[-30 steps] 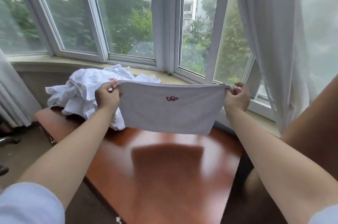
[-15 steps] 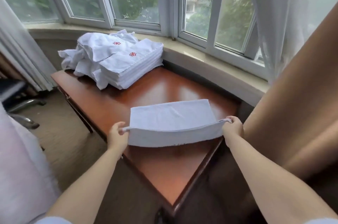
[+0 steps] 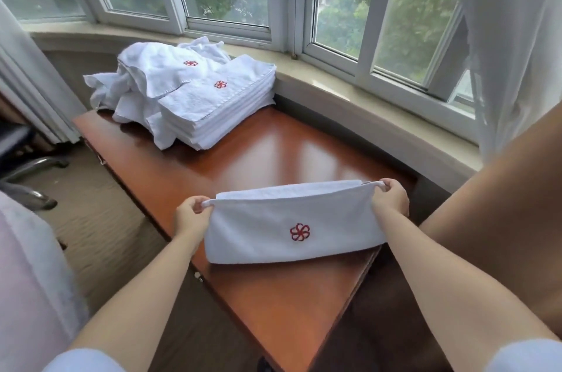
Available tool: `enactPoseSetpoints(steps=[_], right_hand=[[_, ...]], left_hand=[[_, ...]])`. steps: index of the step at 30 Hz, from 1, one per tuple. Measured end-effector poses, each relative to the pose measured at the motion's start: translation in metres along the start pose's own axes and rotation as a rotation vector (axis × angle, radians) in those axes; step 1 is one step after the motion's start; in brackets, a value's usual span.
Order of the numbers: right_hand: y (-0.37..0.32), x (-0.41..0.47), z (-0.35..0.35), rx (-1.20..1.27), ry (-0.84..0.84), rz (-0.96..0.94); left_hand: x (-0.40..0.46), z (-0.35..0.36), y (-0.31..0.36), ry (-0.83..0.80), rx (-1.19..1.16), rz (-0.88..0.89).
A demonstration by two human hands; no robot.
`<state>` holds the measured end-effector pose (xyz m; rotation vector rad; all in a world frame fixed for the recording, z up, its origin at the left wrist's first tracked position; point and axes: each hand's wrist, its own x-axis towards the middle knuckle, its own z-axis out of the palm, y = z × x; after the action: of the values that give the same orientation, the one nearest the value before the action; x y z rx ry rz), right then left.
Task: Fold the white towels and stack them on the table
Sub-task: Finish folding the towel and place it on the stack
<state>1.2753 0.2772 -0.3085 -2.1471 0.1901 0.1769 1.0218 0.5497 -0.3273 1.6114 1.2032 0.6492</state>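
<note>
A white towel with a red flower emblem hangs doubled over, its lower part lying on the reddish wooden table. My left hand pinches its upper left corner and my right hand pinches its upper right corner, holding the top edge stretched just above the table. At the table's far left end sits a neat stack of folded white towels, and a loose heap of unfolded white towels leans on and behind it.
A curved window sill and windows run behind the table. Curtains hang at the left and at the right. A chair base stands on the carpet to the left. A brown panel rises at the right.
The towel was held up in the air, then lowered onto the table. Its near half has since been lifted so the emblem side faces me; the view has tilted down.
</note>
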Motion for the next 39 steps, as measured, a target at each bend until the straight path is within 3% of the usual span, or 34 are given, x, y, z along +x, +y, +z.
enactPoseSetpoints(steps=[8,13,17,25,29,34,39], right_hand=[[-0.022,0.060,0.073,-0.085,0.090,-0.006],[0.010,0.078,0.100,-0.397,-0.071,0.129],[0.030,0.067,0.098,-0.534,-0.066,0.154],[0.025,0.052,0.066,-0.427,-0.295,0.280],[0.037,0.030,0.049,-0.334,-0.342,0.113],[0.034,-0.011,0.024,-0.107,-0.370,-0.066],[0.000,-0.059,0.006,0.074,-0.384,-0.156]], left_hand=[[0.102,0.045,-0.003,-0.026,0.108,-0.044],[0.130,0.067,-0.032,-0.103,0.311,-0.221],[0.129,0.069,-0.042,-0.103,0.485,-0.287],[0.084,0.045,-0.030,-0.256,0.382,-0.528],[0.036,0.027,-0.019,-0.259,0.304,-0.481],[-0.040,0.000,0.023,-0.267,-0.187,-0.504],[-0.093,-0.034,0.060,-0.260,-0.350,-0.392]])
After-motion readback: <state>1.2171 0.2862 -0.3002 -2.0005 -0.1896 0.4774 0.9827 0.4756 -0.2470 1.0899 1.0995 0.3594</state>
